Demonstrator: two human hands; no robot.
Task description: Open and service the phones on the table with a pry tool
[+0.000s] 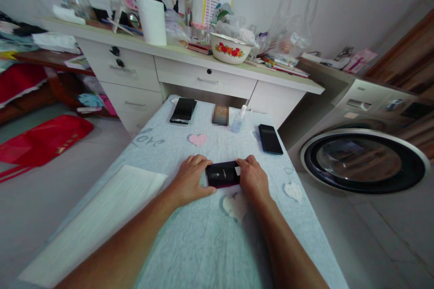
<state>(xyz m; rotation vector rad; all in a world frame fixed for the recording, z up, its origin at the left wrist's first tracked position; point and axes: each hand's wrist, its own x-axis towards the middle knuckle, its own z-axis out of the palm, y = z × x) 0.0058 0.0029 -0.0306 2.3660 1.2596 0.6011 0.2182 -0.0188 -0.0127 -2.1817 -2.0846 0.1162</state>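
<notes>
A dark smartphone (223, 175) lies across the middle of the cloth-covered table (203, 235), its back with a camera and lettering facing up. My left hand (192, 178) grips its left end, thumb at the near edge and fingers at the far edge. At the other end, my right hand (252, 178) is closed, with a small white piece (238, 170) showing by its fingertips at the phone's right end. Whether that piece is stuck to the phone or held, I cannot tell.
Farther back are stacked phones (183, 111), a blurred-out square item (220, 115), a clear spray bottle (239, 119) and another phone (270, 139). A long white strip (98, 221) lies on the left. Beyond stand a cluttered desk (206, 76) and a washing machine (362, 153).
</notes>
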